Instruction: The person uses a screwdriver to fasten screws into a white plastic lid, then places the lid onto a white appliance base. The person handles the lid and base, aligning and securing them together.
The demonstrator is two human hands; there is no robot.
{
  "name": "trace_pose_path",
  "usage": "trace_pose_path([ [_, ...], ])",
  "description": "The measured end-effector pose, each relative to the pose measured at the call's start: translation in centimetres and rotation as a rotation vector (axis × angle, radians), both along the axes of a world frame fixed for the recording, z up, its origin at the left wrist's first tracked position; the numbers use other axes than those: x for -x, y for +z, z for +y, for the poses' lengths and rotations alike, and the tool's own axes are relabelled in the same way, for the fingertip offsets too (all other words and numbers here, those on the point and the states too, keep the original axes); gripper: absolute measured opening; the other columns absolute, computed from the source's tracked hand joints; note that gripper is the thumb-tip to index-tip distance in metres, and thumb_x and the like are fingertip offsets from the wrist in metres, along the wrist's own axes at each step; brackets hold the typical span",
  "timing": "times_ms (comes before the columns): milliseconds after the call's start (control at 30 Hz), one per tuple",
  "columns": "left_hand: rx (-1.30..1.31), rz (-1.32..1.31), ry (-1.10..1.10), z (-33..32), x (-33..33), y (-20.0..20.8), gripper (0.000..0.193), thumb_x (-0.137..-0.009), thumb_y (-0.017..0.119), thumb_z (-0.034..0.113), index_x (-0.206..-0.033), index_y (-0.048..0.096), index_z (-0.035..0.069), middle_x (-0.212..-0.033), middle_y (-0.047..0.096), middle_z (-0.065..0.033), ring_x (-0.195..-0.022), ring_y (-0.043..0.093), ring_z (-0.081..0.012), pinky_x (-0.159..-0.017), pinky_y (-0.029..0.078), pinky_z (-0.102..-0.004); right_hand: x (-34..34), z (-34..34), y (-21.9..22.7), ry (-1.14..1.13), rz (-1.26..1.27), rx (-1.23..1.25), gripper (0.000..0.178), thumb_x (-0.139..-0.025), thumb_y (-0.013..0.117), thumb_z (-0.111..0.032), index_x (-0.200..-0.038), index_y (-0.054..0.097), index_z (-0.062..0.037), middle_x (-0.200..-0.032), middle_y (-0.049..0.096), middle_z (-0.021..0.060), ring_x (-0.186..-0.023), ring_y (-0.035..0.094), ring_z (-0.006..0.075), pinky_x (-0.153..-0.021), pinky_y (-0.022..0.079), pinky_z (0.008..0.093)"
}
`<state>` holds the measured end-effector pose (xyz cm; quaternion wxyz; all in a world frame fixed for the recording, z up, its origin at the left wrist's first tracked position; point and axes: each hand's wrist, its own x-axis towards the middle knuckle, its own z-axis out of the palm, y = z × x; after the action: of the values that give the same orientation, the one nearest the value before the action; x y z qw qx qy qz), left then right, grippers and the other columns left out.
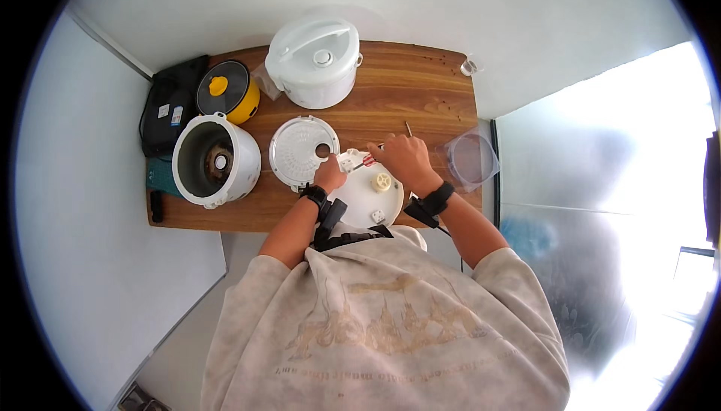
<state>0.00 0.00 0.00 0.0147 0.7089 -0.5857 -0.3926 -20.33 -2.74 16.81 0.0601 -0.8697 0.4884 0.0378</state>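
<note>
My right hand (405, 161) is closed round a screwdriver (369, 161) with a red and white handle, its shaft pointing left. The shaft reaches a small white plastic part (347, 164), which my left hand (330, 175) pinches. Both hands are over a round white cooker lid (353, 207) at the table's near edge. On that lid, below my right hand, sit a cream round knob-like piece (381, 182) and a small white block (378, 216). A round, ribbed white inner plate (293, 148) with a hole lies just left of my left hand. The screwdriver's tip is too small to make out.
An open white cooker body (242, 157) stands at the left, and a lidded white cooker (323, 89) at the back. Beside them are a yellow pot (244, 107) and a black case (167, 122). A clear plastic tub (472, 160) sits at the table's right edge (451, 80).
</note>
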Motion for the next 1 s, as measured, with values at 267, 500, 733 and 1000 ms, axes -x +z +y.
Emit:
trace_pose_path([
  [267,0.044,0.016,-0.013,0.0,-1.5,0.0,0.059,-0.076,0.071,0.022,-0.123,0.046,-0.004,-0.106,0.067,-0.0292,-0.101,0.066,-0.0432,-0.085,0.054,-0.0482,0.1,0.8,0.5,0.029,-0.698,-0.089,0.025,-0.088,0.061,-0.015,-0.11,0.055,-0.003,-0.091,0.065,0.0205,-0.09,0.063,0.0421,-0.077,0.051,0.0495],
  [500,0.024,-0.004,-0.003,0.2,0.0,-0.2,0.06,-0.077,0.071,0.022,-0.123,0.045,-0.006,-0.107,0.066,-0.0303,-0.102,0.065,-0.0437,-0.087,0.054,-0.0485,1.2,0.4,2.3,0.075,-0.509,-0.355,0.031,-0.09,0.066,-0.023,-0.113,0.056,-0.0037,-0.097,0.064,0.0217,-0.099,0.06,0.0395,-0.085,0.047,0.0471],
  [733,0.028,-0.001,-0.017,0.5,-0.1,0.1,0.059,-0.076,0.072,0.022,-0.122,0.046,-0.004,-0.108,0.066,-0.0297,-0.103,0.065,-0.0434,-0.087,0.054,-0.0483,0.3,-0.5,1.0,-0.015,-0.41,-0.106,0.034,-0.088,0.066,-0.035,-0.08,0.063,-0.0018,-0.074,0.066,0.0172,-0.067,0.064,0.0403,-0.063,0.052,0.0487],
  [1000,0.027,0.02,0.003,0.3,-0.4,-0.7,0.058,-0.077,0.071,0.021,-0.121,0.045,-0.005,-0.108,0.066,-0.0304,-0.102,0.065,-0.0444,-0.087,0.054,-0.0487,-0.7,-0.4,1.8,-0.127,-0.298,-0.128,0.028,-0.089,0.061,-0.027,-0.087,0.058,0.0013,-0.073,0.064,0.0171,-0.069,0.064,0.0407,-0.064,0.052,0.0492],
])
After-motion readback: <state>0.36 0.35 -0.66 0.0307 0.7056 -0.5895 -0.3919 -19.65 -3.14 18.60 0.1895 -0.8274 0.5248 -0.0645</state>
